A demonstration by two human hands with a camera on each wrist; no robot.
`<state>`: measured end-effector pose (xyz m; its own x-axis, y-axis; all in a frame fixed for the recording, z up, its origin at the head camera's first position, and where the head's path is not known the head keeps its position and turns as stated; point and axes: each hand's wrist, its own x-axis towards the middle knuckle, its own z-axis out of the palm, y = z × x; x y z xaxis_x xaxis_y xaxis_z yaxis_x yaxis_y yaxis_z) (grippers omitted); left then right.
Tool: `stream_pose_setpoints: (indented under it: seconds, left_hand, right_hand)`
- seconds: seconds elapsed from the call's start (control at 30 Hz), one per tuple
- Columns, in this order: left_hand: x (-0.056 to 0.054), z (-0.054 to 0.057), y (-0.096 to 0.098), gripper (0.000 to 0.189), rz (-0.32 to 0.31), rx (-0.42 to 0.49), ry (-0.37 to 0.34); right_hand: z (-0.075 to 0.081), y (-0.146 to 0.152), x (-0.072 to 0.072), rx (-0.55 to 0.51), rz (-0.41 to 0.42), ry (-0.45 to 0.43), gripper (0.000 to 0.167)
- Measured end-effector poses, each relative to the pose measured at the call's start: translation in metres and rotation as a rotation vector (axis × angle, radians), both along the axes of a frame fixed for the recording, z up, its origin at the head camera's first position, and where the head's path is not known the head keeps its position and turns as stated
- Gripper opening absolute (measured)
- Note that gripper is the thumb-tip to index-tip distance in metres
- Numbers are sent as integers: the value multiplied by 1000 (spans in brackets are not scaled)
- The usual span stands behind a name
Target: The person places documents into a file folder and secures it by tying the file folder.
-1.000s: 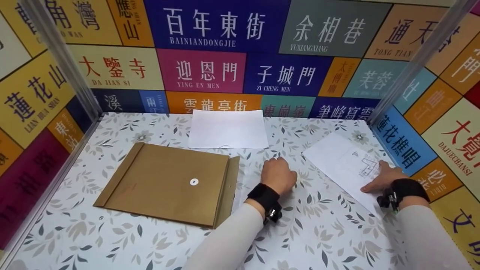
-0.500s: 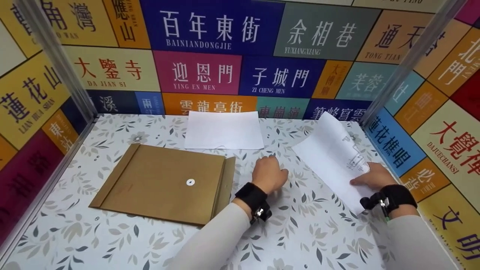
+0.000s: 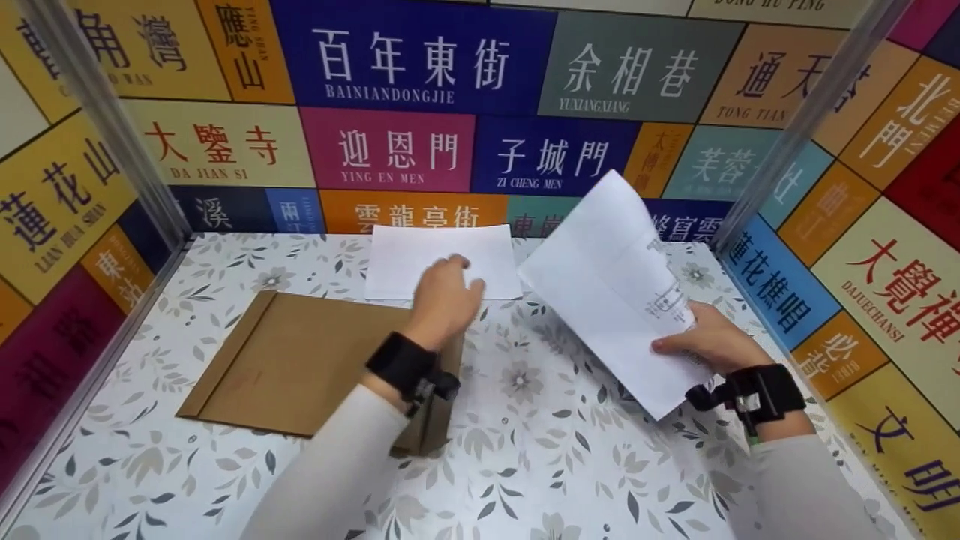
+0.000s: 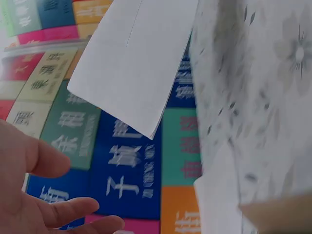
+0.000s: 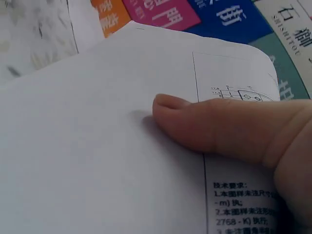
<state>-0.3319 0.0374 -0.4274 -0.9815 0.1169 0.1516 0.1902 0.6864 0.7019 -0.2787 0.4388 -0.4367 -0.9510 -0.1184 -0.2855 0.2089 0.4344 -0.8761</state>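
My right hand pinches white printed paper at its right edge, thumb on top. The paper is lifted and tilted, its far corner high in front of the back wall. In the right wrist view the thumb presses on the printed paper, which shows a line drawing and text. My left hand hovers above the right part of a brown envelope, holding nothing. Its fingers are spread loosely in the left wrist view, apart from the paper.
Another white paper lies at the back of the table, against the wall, partly behind my left hand. The leaf-patterned table is enclosed by walls with colourful lettered panels at the back and both sides.
My right hand has raised the printed paper off the table and brought it left. The left hand has moved left and forward, from beside the envelope to over it, and its fingers have loosened.
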Motion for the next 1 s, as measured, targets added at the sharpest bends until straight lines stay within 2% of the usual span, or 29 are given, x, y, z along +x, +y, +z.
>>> stream_pose_setpoints:
  seconds: [0.13,0.33,0.4,0.5,0.57,0.67,0.73,0.8,1.0]
  left_hand:
    - [3,5,-35,45,4,98,61]
    - [18,2,-72,47,-26,230,51]
    - [23,-1,-81,44,13,268,72]
    - [30,-9,-94,39,135,348,94]
    - [31,-17,-97,38,208,443,64]
    - [31,-28,-94,41,248,607,-40]
    - [31,-36,-89,44,232,691,-95]
    - [31,-43,-82,44,205,748,-119]
    - [38,-65,-62,32,141,845,-120]
  right_hand:
    - [2,-40,2,-9,88,45,67]
    - [-6,-104,-5,-41,199,85,61]
    - [-8,-122,-7,-61,216,100,62]
    - [-11,-146,-8,-119,213,114,63]
    - [-13,-156,-7,-176,198,120,65]
    - [-19,-170,-6,-266,147,135,66]
    - [-22,-178,-4,-300,105,156,66]
    - [-27,-187,-2,-318,62,173,66]
    - [-46,-223,5,-432,-91,97,62]
